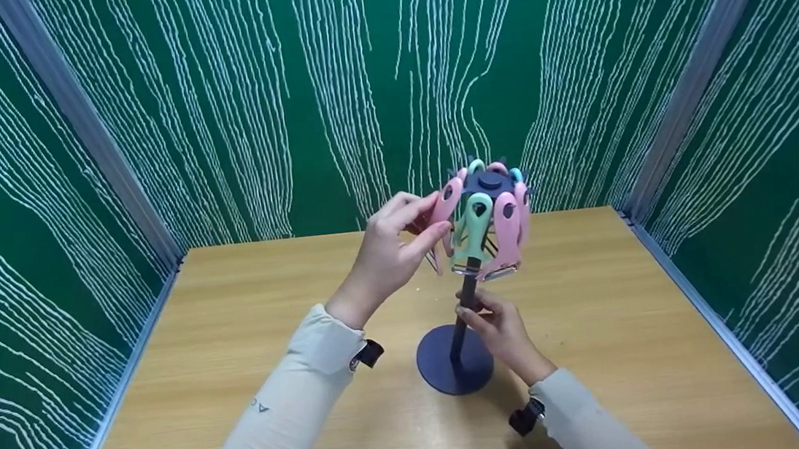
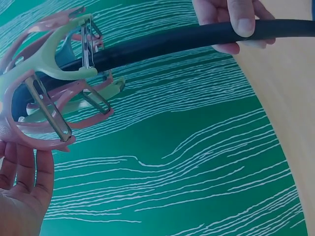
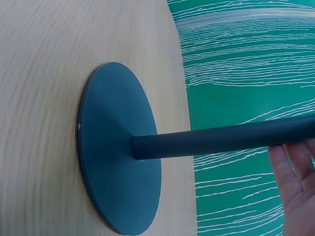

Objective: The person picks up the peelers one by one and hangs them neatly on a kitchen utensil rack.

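Observation:
A dark stand has a round base (image 3: pixel 118 187), a post (image 1: pixel 459 336) and a hooked top (image 1: pixel 489 182). Several peelers hang round that top, among them a green peeler (image 1: pixel 474 226) and a pink peeler (image 1: pixel 508 229) facing the camera. My left hand (image 1: pixel 398 243) pinches another pink peeler (image 1: pixel 446 202) at the stand's left side, thumb and fingers on its handle. In the left wrist view, this peeler's metal blade (image 2: pixel 49 108) points toward the post. Lower down, my right hand (image 1: pixel 501 328) grips the post between thumb and fingers, above the base.
The stand's base rests on a wooden table (image 1: pixel 268 303). Green walls (image 1: pixel 228 123) with white wavy lines rise at the back and both sides, joined by metal corner posts (image 1: pixel 93 129). Dark wrist cameras (image 1: pixel 524 418) sit at both cuffs.

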### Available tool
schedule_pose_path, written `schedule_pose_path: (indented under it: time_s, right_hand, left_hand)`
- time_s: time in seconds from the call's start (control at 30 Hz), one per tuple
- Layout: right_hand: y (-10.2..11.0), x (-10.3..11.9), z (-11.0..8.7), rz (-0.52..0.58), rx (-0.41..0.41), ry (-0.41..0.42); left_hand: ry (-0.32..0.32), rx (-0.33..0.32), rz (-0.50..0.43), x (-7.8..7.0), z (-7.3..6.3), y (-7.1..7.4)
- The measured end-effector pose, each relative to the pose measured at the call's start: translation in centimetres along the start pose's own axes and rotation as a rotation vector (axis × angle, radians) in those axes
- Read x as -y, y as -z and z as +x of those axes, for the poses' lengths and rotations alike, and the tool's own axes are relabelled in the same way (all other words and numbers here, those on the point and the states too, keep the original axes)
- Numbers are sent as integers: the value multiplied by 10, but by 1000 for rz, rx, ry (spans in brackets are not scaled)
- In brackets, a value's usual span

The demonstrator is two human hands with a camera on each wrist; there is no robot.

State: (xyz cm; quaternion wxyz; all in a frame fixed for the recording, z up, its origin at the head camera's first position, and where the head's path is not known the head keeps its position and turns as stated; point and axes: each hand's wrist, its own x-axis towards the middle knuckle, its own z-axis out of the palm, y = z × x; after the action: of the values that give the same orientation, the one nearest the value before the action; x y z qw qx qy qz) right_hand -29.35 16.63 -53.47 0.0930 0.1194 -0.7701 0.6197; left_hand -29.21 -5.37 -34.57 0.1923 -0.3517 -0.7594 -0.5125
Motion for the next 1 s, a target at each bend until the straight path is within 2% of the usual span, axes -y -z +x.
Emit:
schedule_pose_path:
  time_s: [0.3, 0.63, 1.0]
  right_hand:
    - [0, -2, -1, 3, -1, 58]
    - [-3, -2, -1, -12, -14, 76]
    - [1, 4, 1, -27, 23, 34]
  left_hand:
    - [31, 19, -24, 3, 0, -8]
    - [28, -18, -42, 7, -3, -12]
    - [65, -16, -17, 20, -18, -6]
